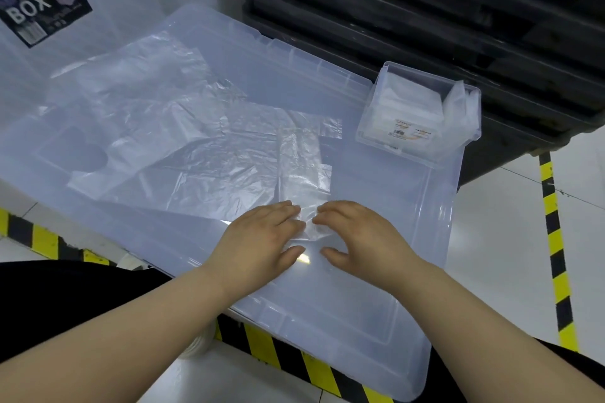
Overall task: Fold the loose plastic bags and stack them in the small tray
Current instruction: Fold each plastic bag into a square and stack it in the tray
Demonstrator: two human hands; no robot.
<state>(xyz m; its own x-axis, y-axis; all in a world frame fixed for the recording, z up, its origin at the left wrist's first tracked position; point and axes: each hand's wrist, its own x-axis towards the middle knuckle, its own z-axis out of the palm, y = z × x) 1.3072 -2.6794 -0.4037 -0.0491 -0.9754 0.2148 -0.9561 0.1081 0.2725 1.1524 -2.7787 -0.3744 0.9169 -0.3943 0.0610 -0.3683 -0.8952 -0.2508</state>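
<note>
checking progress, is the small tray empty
No, a stack of folded bags already lies inside the small tray.

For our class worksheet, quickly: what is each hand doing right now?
Left hand: open, fingers pressing the plastic bag.
Right hand: open, fingertips touching the same bag.

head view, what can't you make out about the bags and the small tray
- small tray: count of folded bags inside, blurred by its frosted wall.
- loose plastic bags: how many; the clear sheets overlap.
- bag being folded: its near end, covered by the left hand and right hand.
- right hand: pinching or only pressing; its own fingers hide that.
</note>
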